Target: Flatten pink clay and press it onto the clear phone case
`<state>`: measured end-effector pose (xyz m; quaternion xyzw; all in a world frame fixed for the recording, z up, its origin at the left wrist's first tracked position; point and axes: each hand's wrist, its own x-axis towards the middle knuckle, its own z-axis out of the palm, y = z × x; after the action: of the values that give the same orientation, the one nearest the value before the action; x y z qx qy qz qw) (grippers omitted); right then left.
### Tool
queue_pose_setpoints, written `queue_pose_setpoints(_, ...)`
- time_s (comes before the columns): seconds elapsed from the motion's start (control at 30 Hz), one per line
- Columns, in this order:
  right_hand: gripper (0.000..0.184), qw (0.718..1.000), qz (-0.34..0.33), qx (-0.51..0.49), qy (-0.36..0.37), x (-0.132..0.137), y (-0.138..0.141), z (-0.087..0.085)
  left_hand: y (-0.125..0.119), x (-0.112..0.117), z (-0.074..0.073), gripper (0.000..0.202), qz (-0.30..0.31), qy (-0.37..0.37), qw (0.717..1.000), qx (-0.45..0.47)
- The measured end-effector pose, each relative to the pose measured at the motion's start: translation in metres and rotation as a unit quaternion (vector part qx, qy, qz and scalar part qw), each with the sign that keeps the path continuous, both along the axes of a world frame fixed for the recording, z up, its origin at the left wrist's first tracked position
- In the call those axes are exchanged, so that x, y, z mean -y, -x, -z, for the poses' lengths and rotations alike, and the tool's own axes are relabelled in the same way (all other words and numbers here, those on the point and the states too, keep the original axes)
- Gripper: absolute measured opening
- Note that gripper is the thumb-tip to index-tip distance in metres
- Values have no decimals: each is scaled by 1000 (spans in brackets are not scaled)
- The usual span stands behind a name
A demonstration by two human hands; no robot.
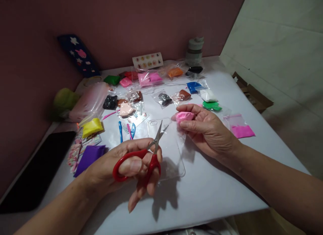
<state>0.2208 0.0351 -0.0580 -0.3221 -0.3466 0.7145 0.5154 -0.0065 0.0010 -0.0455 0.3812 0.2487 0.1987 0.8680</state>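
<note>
My left hand [136,161] has its thumb and fingers through the red handles of a pair of scissors [153,150]. The blades point up and away and stand slightly apart. Pinched between the thumb and fingers of my right hand [207,127] is a small bag of pink clay [184,117], its clear plastic hanging below. A gap separates the blades from the bag. Under both hands, a clear phone case [174,164] lies flat on the white table [212,198].
Several bagged clay pieces spread across the table, among them yellow clay [92,127], purple clay [89,157] and bright pink clay [242,131]. Blue and pink plastic tools [120,131] lie left of the case. A bottle [194,49] stands at the back; a dark tablet [40,171] lies at left.
</note>
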Motion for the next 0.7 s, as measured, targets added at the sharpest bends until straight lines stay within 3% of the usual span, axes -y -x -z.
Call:
queue_pose_setpoints(0.17, 35, 1000, -9, -5, 1, 1, -1, 1, -2, 0, 2, 33, -18, 3, 1000, 1)
queue_pose_setpoints(0.33, 34, 1000, -19, -1, -3, -1, -3, 3, -2, 5, 2, 30, 1, 27, 1000, 12)
queue_pose_setpoints(0.47, 33, 1000, -24, -10, -2, -2, -3, 3, -3, 10, 0, 30, -46, 34, 998, 6)
queue_pose_setpoints(0.7, 31, 999, -29, -20, -7, -3, -4, 3, -2, 7, -1, 27, -23, 57, 998, -10)
